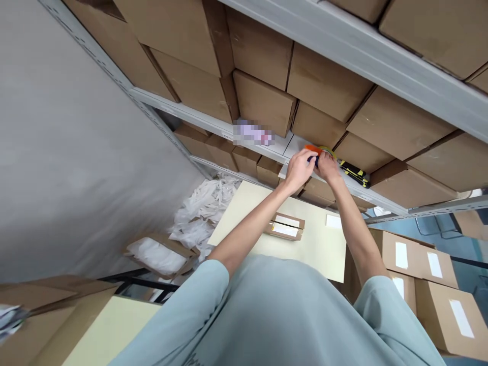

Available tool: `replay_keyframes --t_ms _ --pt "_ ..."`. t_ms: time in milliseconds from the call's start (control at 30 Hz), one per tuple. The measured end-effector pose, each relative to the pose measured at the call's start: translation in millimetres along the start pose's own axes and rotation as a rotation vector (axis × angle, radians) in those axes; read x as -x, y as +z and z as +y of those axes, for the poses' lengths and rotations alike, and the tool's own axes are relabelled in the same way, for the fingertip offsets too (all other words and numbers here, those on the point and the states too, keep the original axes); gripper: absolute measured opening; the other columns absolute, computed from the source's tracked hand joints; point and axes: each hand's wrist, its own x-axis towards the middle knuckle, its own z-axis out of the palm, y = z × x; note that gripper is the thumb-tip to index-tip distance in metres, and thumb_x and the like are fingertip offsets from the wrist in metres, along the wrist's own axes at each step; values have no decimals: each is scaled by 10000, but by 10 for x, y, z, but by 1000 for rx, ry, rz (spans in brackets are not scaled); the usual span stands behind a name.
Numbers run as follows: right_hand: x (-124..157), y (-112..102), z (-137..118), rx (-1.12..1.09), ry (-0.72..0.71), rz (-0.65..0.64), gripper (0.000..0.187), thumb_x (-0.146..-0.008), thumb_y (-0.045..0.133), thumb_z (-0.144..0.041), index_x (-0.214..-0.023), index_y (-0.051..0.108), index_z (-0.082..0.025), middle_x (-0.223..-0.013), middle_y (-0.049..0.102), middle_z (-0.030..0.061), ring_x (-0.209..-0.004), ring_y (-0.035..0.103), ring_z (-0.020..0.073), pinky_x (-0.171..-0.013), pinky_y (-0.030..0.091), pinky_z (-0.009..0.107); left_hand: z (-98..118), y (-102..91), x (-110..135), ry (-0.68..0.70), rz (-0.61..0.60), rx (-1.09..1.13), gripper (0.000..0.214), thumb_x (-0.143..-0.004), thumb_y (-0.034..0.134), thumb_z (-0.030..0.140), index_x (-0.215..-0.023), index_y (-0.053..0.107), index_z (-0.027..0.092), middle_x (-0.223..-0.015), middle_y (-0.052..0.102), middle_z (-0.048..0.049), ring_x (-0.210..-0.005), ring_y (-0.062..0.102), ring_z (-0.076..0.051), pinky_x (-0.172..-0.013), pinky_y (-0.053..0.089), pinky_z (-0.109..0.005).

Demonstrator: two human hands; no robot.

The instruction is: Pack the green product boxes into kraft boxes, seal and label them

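Note:
My left hand (298, 169) and my right hand (328, 165) meet at the front of a metal shelf. Between them shows a small object, orange (313, 149) on top and dark blue lower down, mostly covered by my fingers. The fingers of both hands are closed about it; its kind cannot be made out. Just behind my right hand peeks a yellow ring-like edge (327, 150). To the right of that hand lie black-and-yellow handled tools (354, 173) on the shelf.
Brown cartons (263, 101) fill the shelves. Below, a cream tabletop (320, 249) bears a small taped carton (285, 226) and a white label (334, 221). Crumpled white packing material (202, 203) lies left, by the wall. Labelled cartons (438, 310) are stacked right.

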Motion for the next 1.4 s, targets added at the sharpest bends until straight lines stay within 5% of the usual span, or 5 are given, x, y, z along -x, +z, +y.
replay_keyframes --t_ms 400,567,867,1267,1400 --pt "-42 28 101 -45 128 -94 592 -958 751 -335 -1425 562 -24 -1318 725 347 -1335 683 488 -1209 460 690 -226 -115 680 -208 -30 63 248 -1019 653 91 -1133 838 211 -1217 846 -83 -1159 804 -247 -1073 633 -381" --pt "560 30 -104 -362 36 14 607 -1008 688 -568 -1432 540 -159 -1370 715 251 -1255 686 394 -1157 530 607 -279 -210 1143 -321 34 264 252 -1008 643 98 -1172 807 194 -1218 841 -93 -1094 818 -210 -1069 657 -372" --pt "1872 187 -1262 -1117 144 72 628 -969 747 -720 -1351 655 -231 -1290 775 119 -1208 723 283 -1154 568 455 -19 -570 1727 -248 93 393 134 -1037 728 272 -1141 763 195 -1118 771 -74 -985 788 -169 -928 686 -295" --pt "2163 411 -1504 -1335 282 -194 746 -842 749 -918 -1104 746 -220 -1120 826 109 -1149 781 315 -1058 644 471 109 -1099 2190 -209 -84 229 163 -1104 653 330 -1191 746 229 -1151 763 -76 -1029 759 -197 -971 648 -338" --pt "2269 484 -1542 -1202 284 -120 699 -867 767 -866 -1089 722 -205 -1076 818 100 -1054 774 295 -1016 642 460 42 -1153 2258 -290 -93 258 166 -1068 698 333 -1162 765 214 -1097 775 -64 -962 770 -181 -935 658 -326"
